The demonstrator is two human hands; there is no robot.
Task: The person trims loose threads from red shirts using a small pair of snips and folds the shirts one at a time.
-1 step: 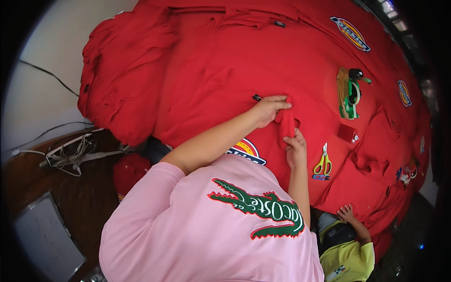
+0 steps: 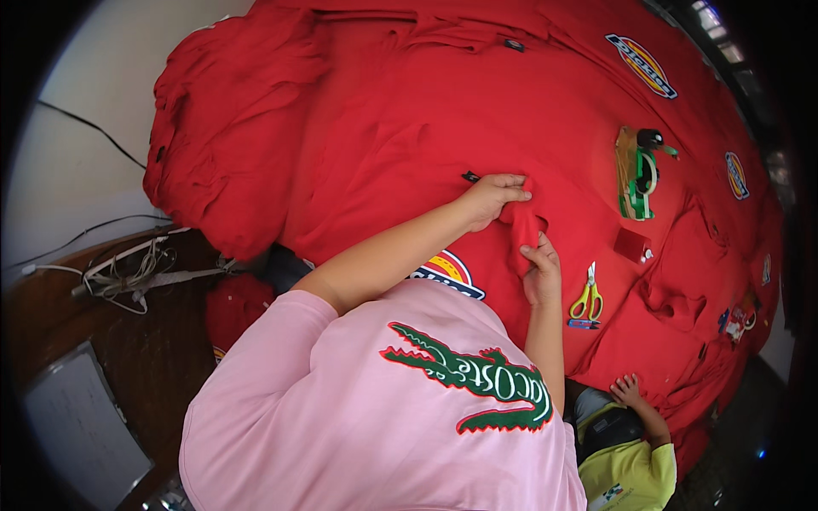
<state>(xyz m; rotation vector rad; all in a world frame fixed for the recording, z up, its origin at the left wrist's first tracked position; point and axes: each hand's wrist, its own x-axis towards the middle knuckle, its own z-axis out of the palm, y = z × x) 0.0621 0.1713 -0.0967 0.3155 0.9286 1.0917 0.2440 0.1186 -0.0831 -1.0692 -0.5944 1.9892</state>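
Observation:
Both my hands are on a raised strip of red fabric (image 2: 522, 226), which looks like the edge or sleeve of a red T-shirt (image 2: 375, 204) spread out before me. My left hand (image 2: 494, 200) pinches the far end of this strip between thumb and fingers. Nearer to me, my right hand (image 2: 542, 268) has thumb and fingers closed on its lower end. Beside my left fingers lies a small black neck label (image 2: 470, 177). A coloured printed badge (image 2: 449, 272) on the red cloth is partly covered by my pink shirt.
Right of my hands lie yellow-handled scissors (image 2: 586, 298), a blue pen-like item (image 2: 584, 324), a dark red card (image 2: 632, 244) and a green tape dispenser (image 2: 637, 175). Red shirts (image 2: 230, 128) are heaped at left. Cables (image 2: 141, 272) hang there. A child (image 2: 626, 460) touches the cloth, lower right.

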